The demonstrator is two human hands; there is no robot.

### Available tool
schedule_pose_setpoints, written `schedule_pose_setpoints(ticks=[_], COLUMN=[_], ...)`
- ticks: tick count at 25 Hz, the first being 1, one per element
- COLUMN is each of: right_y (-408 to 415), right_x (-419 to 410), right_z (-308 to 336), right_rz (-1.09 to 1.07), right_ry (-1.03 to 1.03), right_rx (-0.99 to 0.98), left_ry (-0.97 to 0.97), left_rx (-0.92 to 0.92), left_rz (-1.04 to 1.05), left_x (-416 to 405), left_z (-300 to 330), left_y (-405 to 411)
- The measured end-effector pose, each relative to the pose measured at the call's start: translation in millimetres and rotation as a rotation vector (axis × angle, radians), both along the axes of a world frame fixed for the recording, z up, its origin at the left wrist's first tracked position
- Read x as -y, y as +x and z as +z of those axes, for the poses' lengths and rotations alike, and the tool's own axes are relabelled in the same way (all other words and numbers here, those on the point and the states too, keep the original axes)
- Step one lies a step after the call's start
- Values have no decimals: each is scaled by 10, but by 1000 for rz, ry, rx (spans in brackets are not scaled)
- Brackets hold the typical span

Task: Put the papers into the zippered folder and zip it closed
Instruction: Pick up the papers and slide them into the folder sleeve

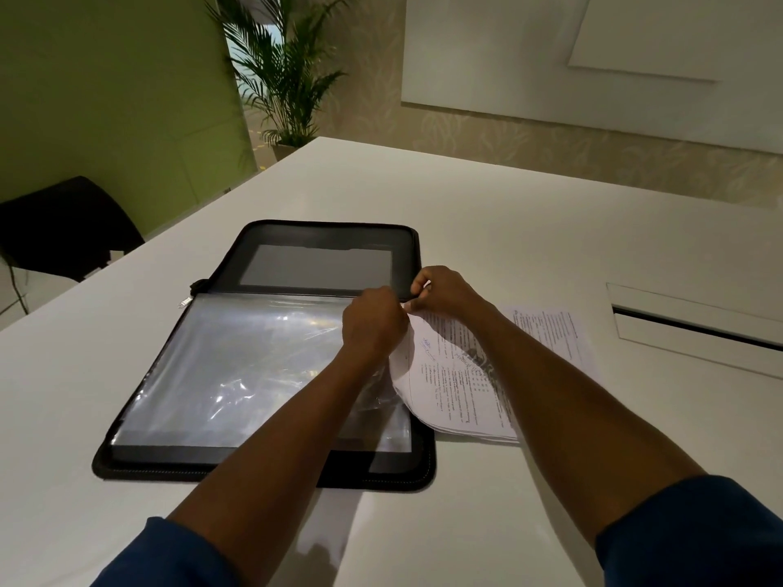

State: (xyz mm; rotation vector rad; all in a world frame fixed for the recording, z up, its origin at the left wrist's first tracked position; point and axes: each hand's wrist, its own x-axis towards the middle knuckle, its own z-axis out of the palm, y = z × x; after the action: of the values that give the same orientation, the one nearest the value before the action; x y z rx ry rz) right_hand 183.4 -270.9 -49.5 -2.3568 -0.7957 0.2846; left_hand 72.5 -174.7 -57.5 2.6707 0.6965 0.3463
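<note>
Your folder (271, 362) lies open flat on the table (508, 230), clear sleeve (237, 366) facing up. Your left hand (373, 322) pinches the sleeve's right edge; your right hand (445, 292) is closed on the top corner of the papers (457, 387) — they lie just right of the folder, curling up against it.

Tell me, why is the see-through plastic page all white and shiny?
In the head view, room light bounces off the clear plastic sleeve in the zippered folder, making bright glare patches; the arms cast soft shadows on the table, and the wide lens bends its edges.
</note>
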Motion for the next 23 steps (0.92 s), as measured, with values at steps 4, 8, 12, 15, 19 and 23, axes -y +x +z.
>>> schedule_pose_setpoints(ticks=[4, 8, 12, 15, 19, 23], right_y=[-50, -107, -238, -367, -547, -666], right_x=[-7, -3, -6, 12, 102, 416], right_z=[-27, -88, -107, -128, -141, -96], right_rz=[-50, -111, -178, -212, -273, -422], right_ry=[5, 8, -17, -18, 17, -28], right_rx=[59, 102, 159, 267, 295, 330], left_ry=[38, 73, 53, 37, 42, 54], left_rx=[-29, -85, -136, -126, -78, -6], left_rz=[9, 0, -65, -72, -103, -100], left_x=[26, 95, 198, 265, 351, 413], left_z=[-15, 23, 11, 31, 29, 3], left_y=[-25, -190, -543, -734, -924, -1047])
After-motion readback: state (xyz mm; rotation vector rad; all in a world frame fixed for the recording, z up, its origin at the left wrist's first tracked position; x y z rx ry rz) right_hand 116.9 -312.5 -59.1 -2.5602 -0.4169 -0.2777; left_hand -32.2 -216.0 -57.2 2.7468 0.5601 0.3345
